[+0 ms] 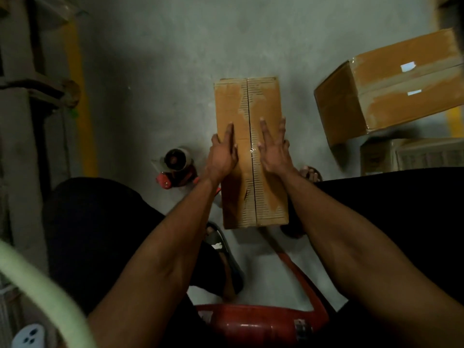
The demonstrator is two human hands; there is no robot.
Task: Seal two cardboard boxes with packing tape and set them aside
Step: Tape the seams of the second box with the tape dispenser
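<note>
Hands (248, 151) press closed box (251, 116)

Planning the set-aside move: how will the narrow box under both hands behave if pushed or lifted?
The narrow box probably slides easily on the smooth floor. Lying flat, it is unlikely to tip. Its centre seam looks unsealed under the left hand and right hand, so flaps may spring open.
</note>
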